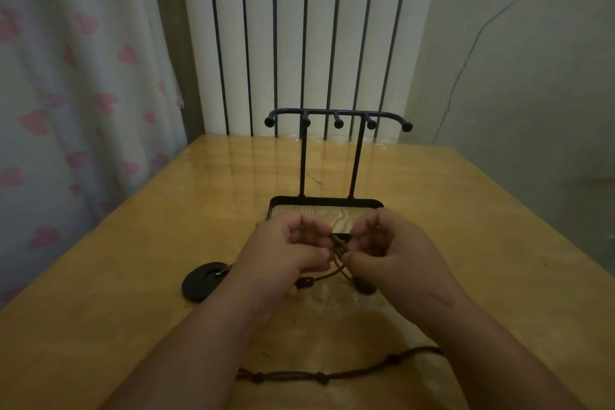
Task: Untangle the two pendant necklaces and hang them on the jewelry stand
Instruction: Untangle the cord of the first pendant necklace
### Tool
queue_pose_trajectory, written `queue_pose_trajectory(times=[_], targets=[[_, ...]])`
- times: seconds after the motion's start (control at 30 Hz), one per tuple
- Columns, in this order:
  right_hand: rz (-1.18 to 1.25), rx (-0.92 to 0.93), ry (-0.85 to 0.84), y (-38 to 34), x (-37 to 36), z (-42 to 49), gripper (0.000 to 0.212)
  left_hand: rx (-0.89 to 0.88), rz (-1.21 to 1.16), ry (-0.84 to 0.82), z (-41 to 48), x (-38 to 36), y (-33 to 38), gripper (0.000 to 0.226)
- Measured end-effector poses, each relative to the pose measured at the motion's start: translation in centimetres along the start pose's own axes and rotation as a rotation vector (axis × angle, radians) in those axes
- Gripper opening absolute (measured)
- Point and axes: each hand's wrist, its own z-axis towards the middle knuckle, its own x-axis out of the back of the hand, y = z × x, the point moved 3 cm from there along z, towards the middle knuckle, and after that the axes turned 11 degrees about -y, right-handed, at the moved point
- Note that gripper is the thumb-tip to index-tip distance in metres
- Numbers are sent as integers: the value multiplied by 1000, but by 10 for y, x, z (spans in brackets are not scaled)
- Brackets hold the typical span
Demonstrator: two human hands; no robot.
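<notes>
A black jewelry stand (337, 118) with several knobbed hooks rises from a wood-lined tray base (324, 202) at the table's middle. Just in front of the base, my left hand (286, 251) and my right hand (387, 250) pinch the tangled brown cords (338, 251) between thumbs and fingers. A dark round pendant (201, 280) lies on the table left of my left wrist. A second dark pendant (365, 288) shows partly under my right hand. A knotted brown cord loop (321, 376) trails across the table between my forearms.
The yellow wooden table (166, 243) stands against a white ribbed radiator (299, 27). A curtain with pink hearts (66, 93) hangs at the left, and a plain wall (515, 60) is at the right.
</notes>
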Motion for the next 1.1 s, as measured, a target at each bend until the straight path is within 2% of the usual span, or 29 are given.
queue_pose_trajectory(times=[0.1,0.23,0.63,0.8,0.93,1.1], targets=[[-42,23,9,-1,-1,-1,27,-92,227,50,-2,-2,5,20],[-80,82,35,-4,0,-3,32,-172,344,93,-5,-6,10,14],[-203,174,68,-7,3,-4,33,-239,399,97,-5,-4,10,17],[-228,194,77,-7,3,-3,32,-331,518,97,-7,-7,13,14],[-247,209,75,-7,2,-4,32,-422,708,140,-8,-8,14,5],[-212,211,77,-8,3,-4,30,-439,730,162,-9,-8,15,11]])
